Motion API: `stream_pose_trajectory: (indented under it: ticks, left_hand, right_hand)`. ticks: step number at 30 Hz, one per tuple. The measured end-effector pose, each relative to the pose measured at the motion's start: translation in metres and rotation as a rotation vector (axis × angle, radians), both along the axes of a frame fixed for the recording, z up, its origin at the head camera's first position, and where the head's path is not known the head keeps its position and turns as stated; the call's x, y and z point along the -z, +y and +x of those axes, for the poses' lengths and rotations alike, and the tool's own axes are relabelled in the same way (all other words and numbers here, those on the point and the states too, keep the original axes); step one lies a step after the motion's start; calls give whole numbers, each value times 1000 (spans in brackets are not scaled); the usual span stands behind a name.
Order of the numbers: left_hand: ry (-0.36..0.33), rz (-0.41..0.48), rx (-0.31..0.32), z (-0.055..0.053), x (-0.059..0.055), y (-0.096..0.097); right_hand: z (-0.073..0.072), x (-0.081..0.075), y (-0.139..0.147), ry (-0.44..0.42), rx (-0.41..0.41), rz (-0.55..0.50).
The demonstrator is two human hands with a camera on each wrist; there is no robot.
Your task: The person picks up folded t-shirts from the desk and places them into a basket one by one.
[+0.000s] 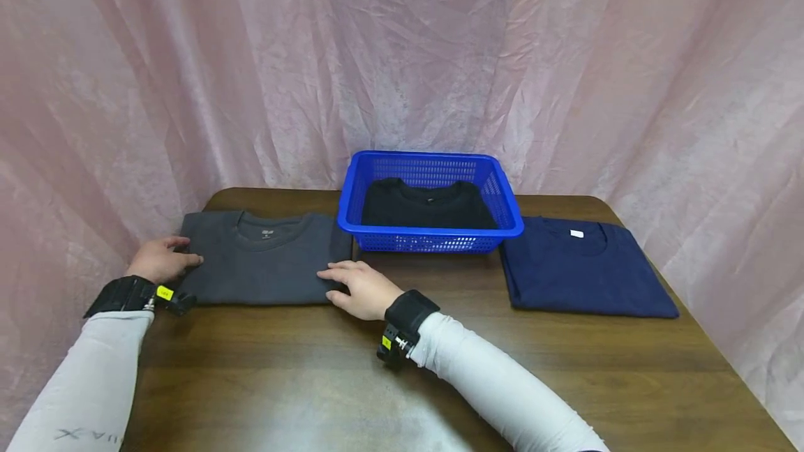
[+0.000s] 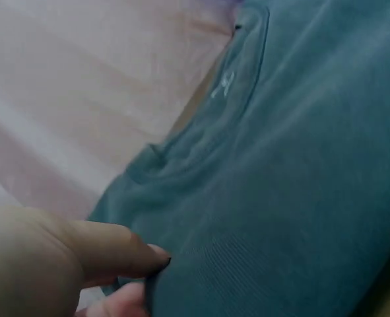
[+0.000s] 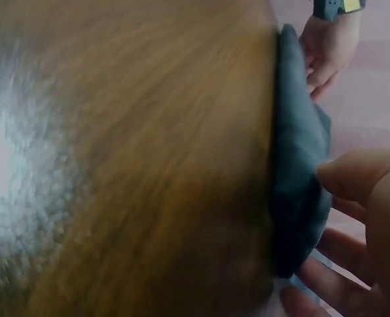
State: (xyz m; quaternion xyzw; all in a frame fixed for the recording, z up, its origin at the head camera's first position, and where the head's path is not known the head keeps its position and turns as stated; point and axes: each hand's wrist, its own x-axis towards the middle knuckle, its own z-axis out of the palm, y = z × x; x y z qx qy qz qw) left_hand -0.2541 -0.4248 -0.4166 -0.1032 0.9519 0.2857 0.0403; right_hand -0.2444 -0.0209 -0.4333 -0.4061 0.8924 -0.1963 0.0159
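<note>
A folded dark grey T-shirt [image 1: 283, 264] lies on the left of the table, its collar toward the back. At its left edge is my left hand [image 1: 160, 261]; in the left wrist view the thumb [image 2: 125, 251] lies over the cloth with a finger below, pinching the edge. My right hand [image 1: 361, 289] is at the shirt's right end with its fingers spread. In the right wrist view its thumb [image 3: 353, 173] touches the side of the fold. A blue plastic basket [image 1: 433, 232] holds a folded black T-shirt [image 1: 430, 208].
To the right of the basket, a folded navy T-shirt [image 1: 584, 270] with a white label lies on the brown wooden table [image 1: 283, 375]. The basket stands near the table's back edge, between the grey and navy shirts. A pink curtain [image 1: 402, 54] hangs behind.
</note>
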Motion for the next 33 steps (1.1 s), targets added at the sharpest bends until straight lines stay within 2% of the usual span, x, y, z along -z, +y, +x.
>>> stream_pose_trajectory:
  ticks: [3,7,14,26,33]
  left_hand:
    - [-16,8,14,2,4,-2]
    - [-15,8,21,3,4,-2]
    - [-13,16,33,14,6,-1]
    - [-4,59,12,47,19,-4]
    - [-21,104,37,71,20,-3]
  right_hand:
    - [-2,2,-1,-17,18,39]
    - [-4,0,1,-54,39,42]
    - [1,-3,6,-60,18,35]
    - [32,0,16,-48,-24,3]
    - [49,0,24,-63,-70,-13]
